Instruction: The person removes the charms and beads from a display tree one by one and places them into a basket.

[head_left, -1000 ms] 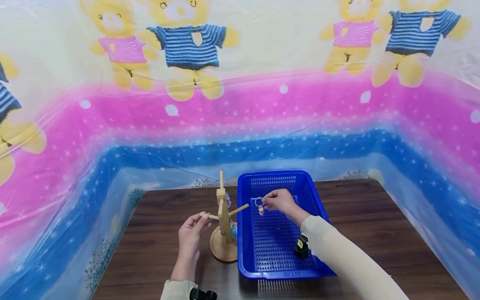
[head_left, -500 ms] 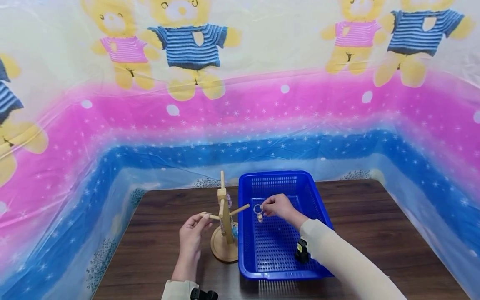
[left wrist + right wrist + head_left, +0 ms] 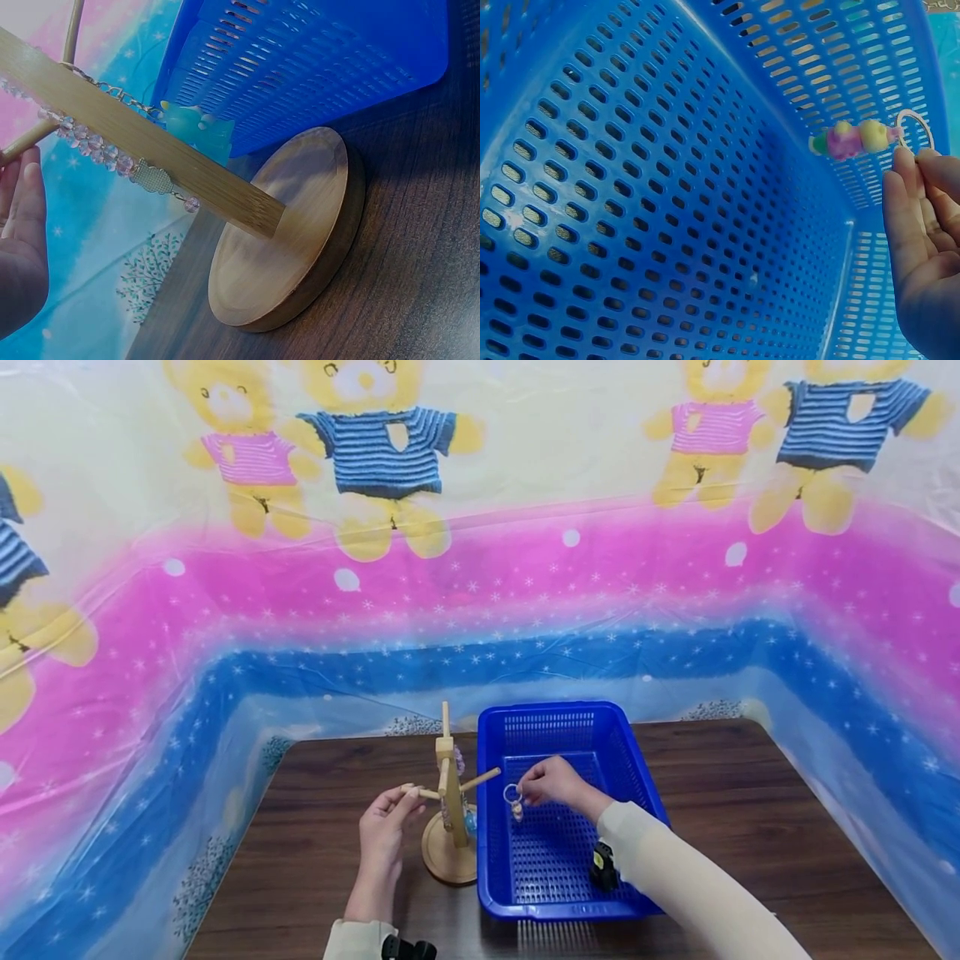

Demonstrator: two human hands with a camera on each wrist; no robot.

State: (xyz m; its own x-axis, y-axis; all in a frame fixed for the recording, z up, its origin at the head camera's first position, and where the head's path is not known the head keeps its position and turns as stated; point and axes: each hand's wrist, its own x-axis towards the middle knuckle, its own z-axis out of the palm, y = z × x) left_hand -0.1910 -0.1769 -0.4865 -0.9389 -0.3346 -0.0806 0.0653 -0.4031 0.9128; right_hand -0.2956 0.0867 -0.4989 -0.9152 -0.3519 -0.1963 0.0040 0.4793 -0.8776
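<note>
My left hand (image 3: 386, 827) pinches the end of a thin peg on a wooden hanging stand (image 3: 456, 818) with a round base. From this stand hang a pink beaded strand (image 3: 90, 144) and a teal figure charm (image 3: 196, 129) on a chain. Over the inside of the blue basket (image 3: 487, 893), my right hand (image 3: 555, 783) pinches the ring of a keychain (image 3: 516, 811) between thumb and fingertips. Its small pink, yellow and green charm (image 3: 847, 140) dangles below the ring, near the basket's left side.
The perforated basket stands right beside the stand on a dark wood table (image 3: 750, 827). Another peg (image 3: 482, 778) of the stand sticks out toward the basket's rim. A curtain (image 3: 525, 577) printed with bears surrounds the table at the back and sides.
My right hand has come lower and slightly toward me with the keychain, deeper over the basket. The left hand keeps its grip on the peg.
</note>
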